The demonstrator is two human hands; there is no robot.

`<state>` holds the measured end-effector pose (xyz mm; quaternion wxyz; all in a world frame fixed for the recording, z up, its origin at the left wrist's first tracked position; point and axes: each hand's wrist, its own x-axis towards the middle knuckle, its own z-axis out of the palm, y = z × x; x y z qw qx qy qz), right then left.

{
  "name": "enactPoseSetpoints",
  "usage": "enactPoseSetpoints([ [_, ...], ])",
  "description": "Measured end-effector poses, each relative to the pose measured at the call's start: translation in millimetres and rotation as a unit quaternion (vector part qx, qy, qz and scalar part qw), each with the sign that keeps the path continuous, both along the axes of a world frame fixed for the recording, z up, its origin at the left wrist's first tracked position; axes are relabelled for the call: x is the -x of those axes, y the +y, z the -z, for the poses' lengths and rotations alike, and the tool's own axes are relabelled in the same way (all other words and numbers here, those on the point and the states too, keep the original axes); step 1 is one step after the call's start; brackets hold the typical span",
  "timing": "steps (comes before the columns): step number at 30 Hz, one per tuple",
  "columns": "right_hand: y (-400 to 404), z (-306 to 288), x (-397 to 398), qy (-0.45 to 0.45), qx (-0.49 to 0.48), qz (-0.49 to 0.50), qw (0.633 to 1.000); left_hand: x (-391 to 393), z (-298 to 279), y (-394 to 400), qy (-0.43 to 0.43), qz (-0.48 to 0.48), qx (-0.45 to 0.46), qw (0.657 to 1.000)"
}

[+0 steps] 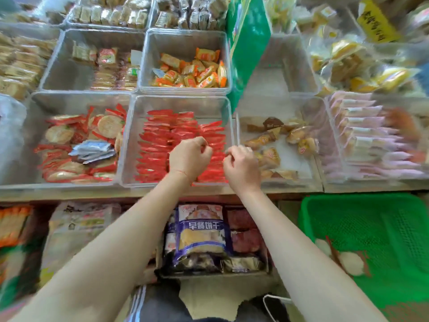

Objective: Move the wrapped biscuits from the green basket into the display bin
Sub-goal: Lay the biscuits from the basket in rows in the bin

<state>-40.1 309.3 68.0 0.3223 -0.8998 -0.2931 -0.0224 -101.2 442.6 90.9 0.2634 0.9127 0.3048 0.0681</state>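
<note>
On the left I see a clear plastic bin [76, 140] of round biscuits in red wrap. My left hand [189, 158] hovers over the display bin [178, 102], fingers curled; whether they pinch a pack I cannot tell. The red, crinkly, glossy packs [157, 145] stand in about 3 tidy rows, nearly full. My right hand [241, 167] is curled alike, beside the bin's right wall. In the green mesh basket [371, 219] roughly 2 pale round biscuits [350, 262] remain.

Orange-wrapped snacks [190, 70] in clear bin, purple bag [200, 231] below, blurry, perhaps pink packets [366, 140] right
</note>
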Motion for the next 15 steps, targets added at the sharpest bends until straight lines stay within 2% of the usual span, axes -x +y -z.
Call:
enactPoseSetpoints([
  [6, -187.4, 11.5, -43.8, 0.036, -0.046, 0.038, 0.998, -27.3, 17.8, -202.5, -0.043, -0.044, 0.051, 0.997],
  [9, -284.4, 28.7, -70.2, 0.072, -0.018, 0.106, 0.992, -46.6, 44.1, -301.3, 0.003, 0.006, 0.099, 0.995],
  [12, -367.1, 59.7, -88.5, 0.186, 0.114, 0.136, 0.966, -60.6, 75.4, -375.9, 0.114, 0.073, 0.152, 0.979],
  [15, -427.0, 103.3, -97.0, 0.323, 0.272, 0.093, 0.902, -69.3, 102.9, -427.4, 0.18, 0.121, 0.193, 0.957],
])
